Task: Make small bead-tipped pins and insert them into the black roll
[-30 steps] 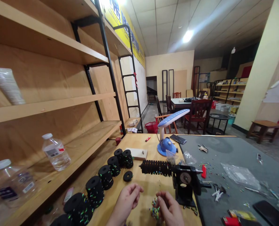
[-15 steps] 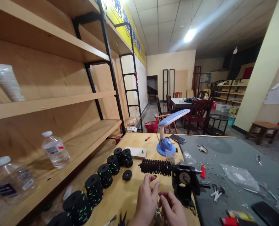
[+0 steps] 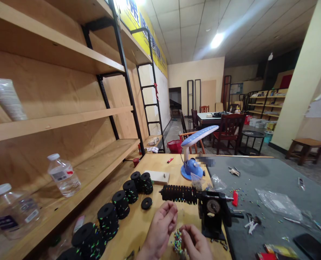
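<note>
Just below the black spool roll, my left hand [image 3: 161, 225] is raised with thumb and fingers pressed together; whatever is in the pinch is too small to make out. My right hand [image 3: 196, 242] sits lower, its fingers curled at the edge of a cluster of small coloured beads [image 3: 177, 241]. Its fingertips touch the cluster, but their contents are hidden. The ribbed black roll [image 3: 179, 194], with coloured bits along its underside, is mounted on a black winding device [image 3: 213, 213] beyond both hands.
Black foam spools [image 3: 108, 220] stand in a row on the left, with a flat black disc [image 3: 146, 203] beside them. A blue desk lamp [image 3: 192, 169] stands behind. On the grey mat lie a red lighter [image 3: 235, 198], a plastic bag [image 3: 279, 204] and scattered beads. Wooden shelving [image 3: 68, 126] borders the left.
My left hand has shifted left and its fingers have closed together. My right hand has moved slightly down, away from the left, and more of the bead cluster shows between them.
</note>
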`<state>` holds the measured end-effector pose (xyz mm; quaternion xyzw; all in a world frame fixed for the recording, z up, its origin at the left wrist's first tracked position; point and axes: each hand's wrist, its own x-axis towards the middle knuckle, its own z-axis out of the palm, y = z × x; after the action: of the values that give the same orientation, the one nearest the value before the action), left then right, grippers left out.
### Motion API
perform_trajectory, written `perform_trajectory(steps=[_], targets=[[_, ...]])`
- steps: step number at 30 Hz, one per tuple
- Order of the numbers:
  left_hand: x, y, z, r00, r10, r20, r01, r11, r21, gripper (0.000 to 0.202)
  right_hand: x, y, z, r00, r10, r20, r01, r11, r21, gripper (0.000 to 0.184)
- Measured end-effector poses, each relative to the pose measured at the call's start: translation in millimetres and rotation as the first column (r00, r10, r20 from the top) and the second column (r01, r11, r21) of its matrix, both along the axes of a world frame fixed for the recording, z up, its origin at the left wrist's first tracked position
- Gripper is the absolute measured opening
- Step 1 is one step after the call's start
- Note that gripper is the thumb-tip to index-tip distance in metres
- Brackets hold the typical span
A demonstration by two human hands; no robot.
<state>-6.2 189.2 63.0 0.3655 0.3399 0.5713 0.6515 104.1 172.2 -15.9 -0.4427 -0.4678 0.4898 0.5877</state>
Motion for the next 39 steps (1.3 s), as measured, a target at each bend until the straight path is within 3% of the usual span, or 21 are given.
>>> perform_trajectory(steps=[3,5,8,11,15,20,26,32,36,39], targets=[[-9.3,-0.4,4.3,1.000,0.018,0.009,-0.019,1.000,0.016,0.039,-2.6,-1.9,1.7,1.000,-0.010,0.000,0.010,1.000,-0.009,0.056],[-14.2,0.0,1.6,0.995,0.091,-0.033,-0.090,0.996,0.022,0.040,-2.4,-3.1,3.8,1.000,-0.021,0.015,0.022,1.000,-0.020,0.057],[-16.0,-0.4,-10.2,0.957,0.215,-0.193,-0.200,0.975,0.096,0.038,2.4,-4.3,8.4,0.999,-0.026,0.027,0.027,0.999,-0.037,0.056],[-7.9,-0.3,-26.9,0.924,0.257,-0.283,-0.234,0.966,0.114,0.038,10.0,-4.2,13.5,0.999,0.041,0.026,-0.040,0.997,-0.063,0.054],[10.8,6.5,-44.1,0.979,0.178,-0.103,-0.185,0.980,-0.071,0.050,16.5,-3.3,18.1,0.996,0.092,0.002,-0.092,0.994,-0.062,0.050],[24.7,17.7,-51.1,0.990,0.055,0.127,-0.037,0.990,-0.135,0.046,17.4,-2.6,20.2,0.992,0.124,-0.008,-0.124,0.990,-0.062,0.051],[24.8,15.1,-47.7,0.997,0.048,0.067,-0.040,0.992,-0.124,0.045,19.0,-3.1,21.0,0.993,0.112,-0.044,-0.115,0.990,-0.079,0.051],[11.2,4.5,-25.8,0.983,0.110,-0.150,-0.102,0.993,0.065,0.045,20.1,-3.4,13.7,0.993,0.117,0.018,-0.115,0.987,-0.116,0.053],[6.3,2.6,-15.6,0.940,0.135,-0.315,-0.084,0.982,0.170,0.049,11.2,-8.9,14.6,0.999,-0.006,0.048,0.008,0.999,-0.046,0.054],[4.9,1.5,-17.5,0.900,0.155,-0.407,-0.064,0.972,0.228,0.049,5.6,-13.2,19.5,0.998,-0.062,0.029,0.063,0.998,-0.019,0.056]])
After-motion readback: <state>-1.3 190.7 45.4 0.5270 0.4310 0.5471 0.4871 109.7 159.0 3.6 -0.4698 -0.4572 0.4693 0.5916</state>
